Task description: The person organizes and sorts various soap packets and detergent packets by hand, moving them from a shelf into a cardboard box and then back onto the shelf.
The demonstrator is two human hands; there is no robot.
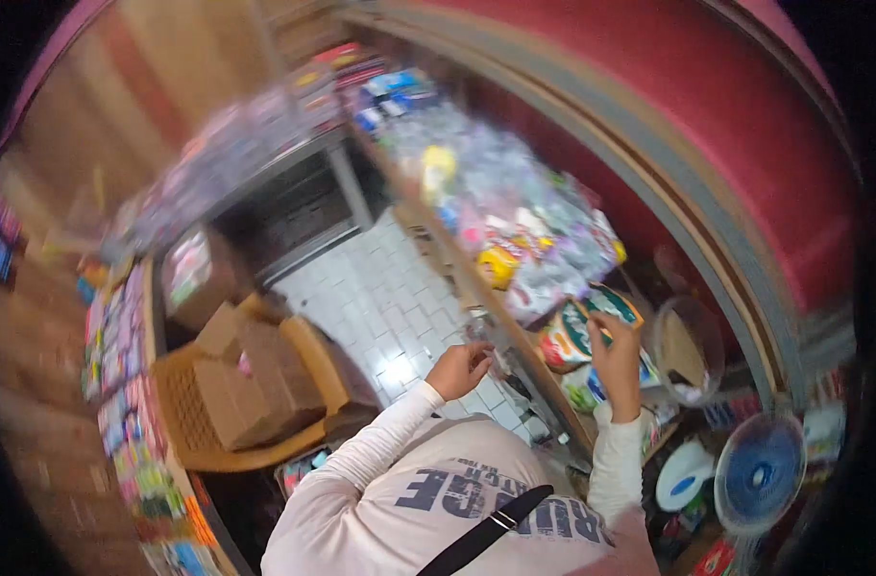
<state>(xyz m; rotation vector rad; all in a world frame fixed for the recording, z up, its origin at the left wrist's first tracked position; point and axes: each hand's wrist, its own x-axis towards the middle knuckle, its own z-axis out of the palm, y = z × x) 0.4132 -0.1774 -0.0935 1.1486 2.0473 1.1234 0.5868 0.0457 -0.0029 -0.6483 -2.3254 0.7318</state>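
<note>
My right hand [619,357] reaches over the goods on the right-hand shelf, its fingers bent and closed at the edge of a green, white and orange packet [565,338]. A second dark green packet [615,305] lies just behind those fingers. My left hand [460,371] hovers by the shelf's near edge, over the tiled floor. Its fingers are loosely curled and apart, with nothing visible in them. Blur hides fine detail around both hands.
A wooden-edged shelf [532,363] carries many bagged goods. A clear round tub [688,350] and a blue-and-white round item [760,472] stand at right. An open cardboard box [255,379] sits on a yellow-brown plastic chair [183,422] at left.
</note>
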